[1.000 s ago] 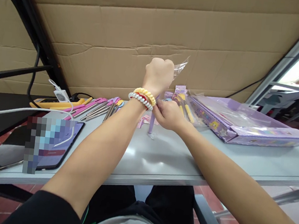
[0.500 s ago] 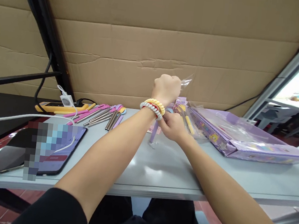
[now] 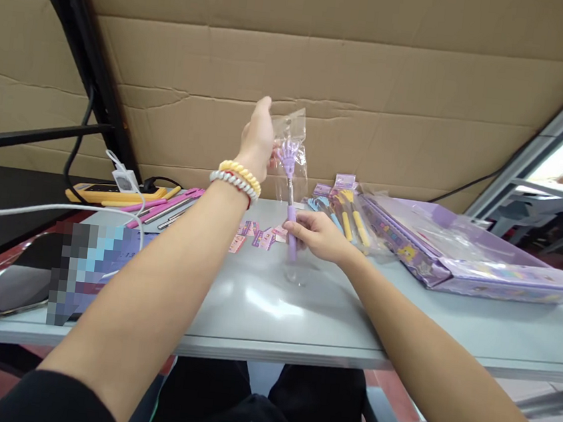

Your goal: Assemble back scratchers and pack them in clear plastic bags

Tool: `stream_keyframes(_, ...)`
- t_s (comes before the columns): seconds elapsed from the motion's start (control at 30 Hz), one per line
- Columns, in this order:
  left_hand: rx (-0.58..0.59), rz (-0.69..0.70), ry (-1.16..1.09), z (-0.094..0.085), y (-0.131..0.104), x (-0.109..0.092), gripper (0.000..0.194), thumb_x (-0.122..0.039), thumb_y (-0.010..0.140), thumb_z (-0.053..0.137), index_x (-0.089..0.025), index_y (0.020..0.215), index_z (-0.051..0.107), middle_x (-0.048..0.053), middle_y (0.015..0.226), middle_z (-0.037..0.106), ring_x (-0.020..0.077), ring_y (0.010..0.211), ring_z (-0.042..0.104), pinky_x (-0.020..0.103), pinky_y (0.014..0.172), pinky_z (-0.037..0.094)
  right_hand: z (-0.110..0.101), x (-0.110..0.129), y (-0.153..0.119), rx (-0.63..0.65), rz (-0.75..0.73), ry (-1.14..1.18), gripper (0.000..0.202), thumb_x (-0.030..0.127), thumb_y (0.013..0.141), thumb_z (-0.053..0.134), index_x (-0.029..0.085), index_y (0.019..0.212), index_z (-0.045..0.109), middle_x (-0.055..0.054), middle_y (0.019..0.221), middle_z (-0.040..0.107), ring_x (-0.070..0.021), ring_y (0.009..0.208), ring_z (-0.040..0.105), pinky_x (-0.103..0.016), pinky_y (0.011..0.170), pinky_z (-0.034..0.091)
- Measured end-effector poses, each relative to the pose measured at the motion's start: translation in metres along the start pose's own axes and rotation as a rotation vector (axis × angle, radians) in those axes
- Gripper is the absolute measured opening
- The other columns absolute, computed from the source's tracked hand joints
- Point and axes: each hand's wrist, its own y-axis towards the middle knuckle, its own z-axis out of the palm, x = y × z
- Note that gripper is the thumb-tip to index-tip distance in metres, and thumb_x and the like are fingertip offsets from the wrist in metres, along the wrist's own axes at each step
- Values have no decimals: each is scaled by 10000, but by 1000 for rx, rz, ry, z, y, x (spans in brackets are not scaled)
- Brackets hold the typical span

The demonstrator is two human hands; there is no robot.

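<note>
Black metal framing [image 3: 66, 34] slants down at the far left, a dark cable [image 3: 79, 129] hanging beside it. On the left end of the pale table [image 3: 350, 325] lie a glossy dark device [image 3: 12, 280] and, next to it, a phone [image 3: 129, 249] with a violet screen, both partly pixelated. A white cord [image 3: 50, 207] passes over the phone, and a white plug [image 3: 124, 180] stands behind, against a yellow object [image 3: 77, 193]. Pink and silver rods [image 3: 174, 206] are heaped just to the right, partly hidden by the person's left forearm.

Yellow and white bracelets [image 3: 240, 174] circle the left wrist. The left hand [image 3: 258, 135] is raised, its fingertips at the edge of a clear bag [image 3: 293, 123]; whether they pinch the plastic cannot be told. Small pink printed cards [image 3: 263, 237] lie scattered below, near the middle of the table.

Inside the bag is a purple claw-headed stick [image 3: 291, 213], nearly upright, claw uppermost, in front of the cardboard backing [image 3: 351, 70]. The right hand [image 3: 319, 236] grasps its handle through the plastic, thumb across the front. Just beyond that hand, blue scratchers [image 3: 332, 217] and yellow scratchers [image 3: 354, 218] lie in clear packets. Farthest right on the table sits a purple printed box [image 3: 515, 288], with clear plastic on it.
</note>
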Motion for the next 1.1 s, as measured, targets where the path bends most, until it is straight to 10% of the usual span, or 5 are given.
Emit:
stream_keyframes(0.27, 448, -106, -284, -22, -65, 65, 193, -289, 605, 716, -158, 672, 591, 38, 694, 607, 129, 632, 567, 290, 643, 474, 4, -9, 3, 137, 12, 182, 435, 584, 785, 510, 153, 751, 560, 4, 577, 553, -97, 476, 497, -240, 483, 405)
stream_keyframes(0.6, 135, -132, -322, -24, -56, 94, 96, -196, 642, 672, -154, 674, 591, 10, 670, 592, 107, 608, 558, 241, 575, 481, -1, -12, 1, 461, 231, 173, 473, 232, 626, 720, 153, 1040, 506, 38, 610, 588, -86, 491, 518, -195, 438, 399)
stream_keyframes(0.9, 9, -185, -295, -26, -57, 93, 114, -200, 703, 629, -149, 731, 531, 18, 714, 591, 112, 611, 586, 218, 515, 485, -1, -17, 3, 353, 224, 304, 310, 241, 610, 721, 164, 809, 496, 61, 572, 532, -86, 501, 511, -213, 473, 385)
stream_keyframes(1.1, 166, -245, -234, -25, -61, 91, 197, -209, 711, 648, -157, 822, 494, 49, 714, 630, 160, 578, 625, 267, 478, 504, -2, -18, 4, 244, 156, 192, 294, 338, 634, 711, 158, 793, 542, 62, 545, 501, -86, 488, 461, -222, 476, 331)
